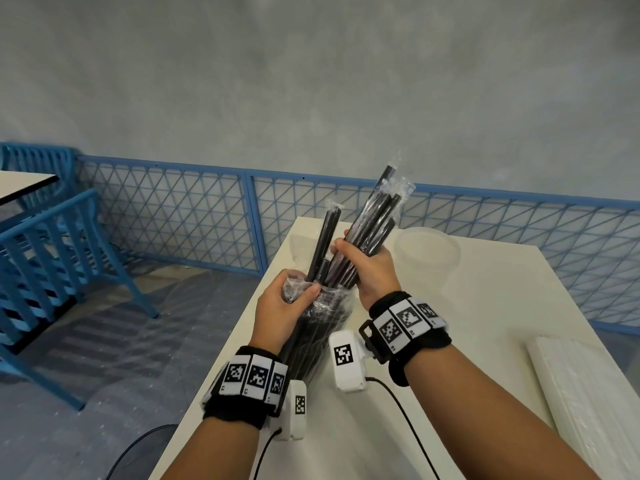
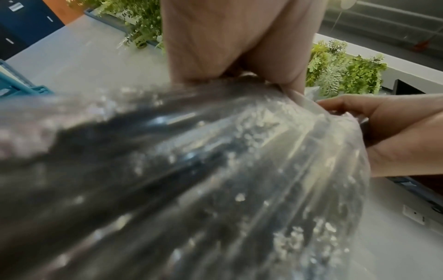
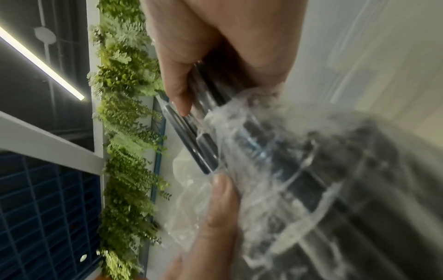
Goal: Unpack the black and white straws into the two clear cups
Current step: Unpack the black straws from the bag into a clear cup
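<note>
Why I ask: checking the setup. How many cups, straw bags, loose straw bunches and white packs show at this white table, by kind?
Clear plastic cup: 1 in view
Clear plastic bag of black straws: 1, gripped by the left hand
Loose bunch of black straws: 1, gripped by the right hand
White ribbed flat pack: 1
Total: 4

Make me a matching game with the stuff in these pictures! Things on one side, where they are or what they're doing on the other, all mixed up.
Things:
1. left hand
2. right hand
3. clear cup
4. blue chair

Places or states:
A. stands on the white table, beyond the hands
B. grips a bunch of black straws, partly out of the bag
C. stands on the floor, left of the table
D. holds the plastic bag at its mouth

Pairs: 1-D, 2-B, 3-A, 4-C
</note>
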A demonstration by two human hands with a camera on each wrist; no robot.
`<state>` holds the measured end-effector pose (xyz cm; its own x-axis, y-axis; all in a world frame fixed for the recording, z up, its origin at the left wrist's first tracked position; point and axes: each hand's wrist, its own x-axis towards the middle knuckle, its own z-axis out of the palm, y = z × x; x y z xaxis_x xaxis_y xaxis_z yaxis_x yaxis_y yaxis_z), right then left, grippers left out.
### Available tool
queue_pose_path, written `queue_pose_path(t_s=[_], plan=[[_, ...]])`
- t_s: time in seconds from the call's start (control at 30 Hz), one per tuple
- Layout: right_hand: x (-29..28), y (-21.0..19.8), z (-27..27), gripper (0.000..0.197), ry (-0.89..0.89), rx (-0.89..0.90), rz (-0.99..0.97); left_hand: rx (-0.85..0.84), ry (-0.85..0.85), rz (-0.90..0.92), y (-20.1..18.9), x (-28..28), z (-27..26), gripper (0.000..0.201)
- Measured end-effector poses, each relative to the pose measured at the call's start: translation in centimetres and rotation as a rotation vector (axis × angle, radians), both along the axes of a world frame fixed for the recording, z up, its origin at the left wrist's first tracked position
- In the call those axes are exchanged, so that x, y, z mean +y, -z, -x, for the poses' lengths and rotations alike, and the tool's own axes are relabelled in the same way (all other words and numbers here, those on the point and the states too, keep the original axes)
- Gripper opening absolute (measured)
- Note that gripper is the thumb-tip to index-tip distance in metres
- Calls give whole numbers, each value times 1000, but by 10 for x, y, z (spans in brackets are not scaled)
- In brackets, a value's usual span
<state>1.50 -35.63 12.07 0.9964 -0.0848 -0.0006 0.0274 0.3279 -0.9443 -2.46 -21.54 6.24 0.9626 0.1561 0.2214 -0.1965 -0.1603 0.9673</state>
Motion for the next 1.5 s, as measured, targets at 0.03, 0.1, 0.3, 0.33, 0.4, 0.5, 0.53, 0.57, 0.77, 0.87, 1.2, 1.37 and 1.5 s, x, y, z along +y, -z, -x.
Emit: queue_pose_path(t_s=[0.03, 0.1, 0.3, 0.33, 0.4, 0.5, 0.53, 0.57, 0.77, 0.87, 1.2, 1.37, 1.5], plan=[[0, 0, -1, 12, 24, 8, -33, 5, 3, 4, 0, 0, -1, 15], [-3, -4, -5, 11, 73, 14, -96, 11, 7, 7, -1, 0, -2, 14], [-39, -17, -18, 12, 201, -7, -317, 10, 20, -47, 1, 1, 1, 15], [-45, -20, -19, 9, 205, -25, -332, 10, 14, -51, 2, 1, 1, 15], [-55, -24, -21, 10, 219, -36, -352, 4, -1, -54, 4, 0, 0, 16], [-68, -27, -26, 24, 260, -35, -384, -1, -27, -56, 6, 0, -1, 19], [-73, -27, -28, 28, 280, -37, -388, -2, -37, -50, 6, 0, -1, 20], [-77, -29, -29, 31, 304, -41, -383, -4, -50, -44, 6, 1, -1, 20], [-91, -43, -35, 30, 486, -130, -322, 0, -84, -34, 8, 4, 2, 17], [-86, -39, -32, 25, 562, -187, -149, -2, -90, -31, 9, 3, 4, 19], [-58, 36, -26, 34, 319, -141, 361, -35, -33, 49, 6, -2, 9, 19], [-56, 42, -28, 45, 249, -185, 374, -54, 2, 97, 3, -6, 12, 21], [-52, 30, -19, 47, 333, -246, 416, -57, 18, 114, 4, -4, 13, 19]])
